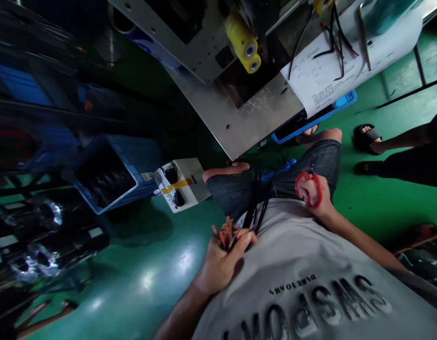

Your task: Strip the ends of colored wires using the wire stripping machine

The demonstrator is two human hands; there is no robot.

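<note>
A bundle of thin wires (pixel 226 232) with reddish and orange ends is gripped in my left hand (pixel 222 264), close to my shirt. Dark cables (pixel 256 208) run from beside that hand across my lap; whether they belong to the same bundle is hard to tell. Over my thigh, my right hand (pixel 323 193) is closed around red-handled scissors (pixel 319 198), with fingers through the loops. The blades are dark and mostly lost against my shorts.
Ahead stands a metal machine table (pixel 236 127) with yellow rollers (pixel 244 45). Printed paper (pixel 324 89) and loose black wires (pixel 340 42) lie on its right. A blue crate (pixel 122 189) and white box (pixel 193 182) are at left. Another person's feet (pixel 370 137) are at right.
</note>
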